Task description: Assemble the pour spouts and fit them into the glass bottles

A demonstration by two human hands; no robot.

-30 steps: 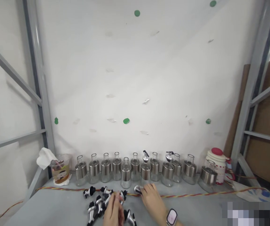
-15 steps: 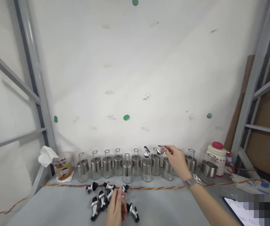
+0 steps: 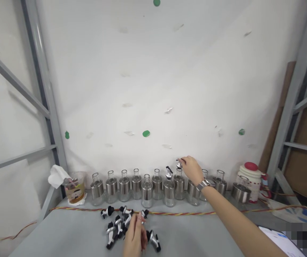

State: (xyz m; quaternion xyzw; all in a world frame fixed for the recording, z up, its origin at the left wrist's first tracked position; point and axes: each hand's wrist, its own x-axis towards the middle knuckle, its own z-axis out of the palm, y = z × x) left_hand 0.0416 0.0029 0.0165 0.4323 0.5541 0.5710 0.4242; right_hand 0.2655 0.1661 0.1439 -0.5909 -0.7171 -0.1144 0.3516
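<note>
My right hand (image 3: 193, 169) pinches a silver and black pour spout (image 3: 179, 165) at the mouth of a glass bottle (image 3: 179, 185) with a steel sleeve. Just left of it, another bottle (image 3: 169, 191) carries a pour spout (image 3: 169, 174) in its neck. My left hand (image 3: 134, 233) is low at the front, fingers curled together among loose pour spouts (image 3: 110, 233); whatever its fingers hold, if anything, is hidden. More of these spouts lie around it, one (image 3: 154, 241) just to its right.
Several open bottles (image 3: 97, 191) line the back of the grey table (image 3: 70, 228). A twisted red-yellow cord (image 3: 180, 213) runs in front of them. At the left stands a plastic cup (image 3: 74, 189) with tissue; at the right, a cream jar (image 3: 250, 178) and a phone (image 3: 279, 239).
My right hand has moved left and brought the pour spout from beside the bottle to over its mouth. The left hand stays among the loose spouts. The view has shifted slightly.
</note>
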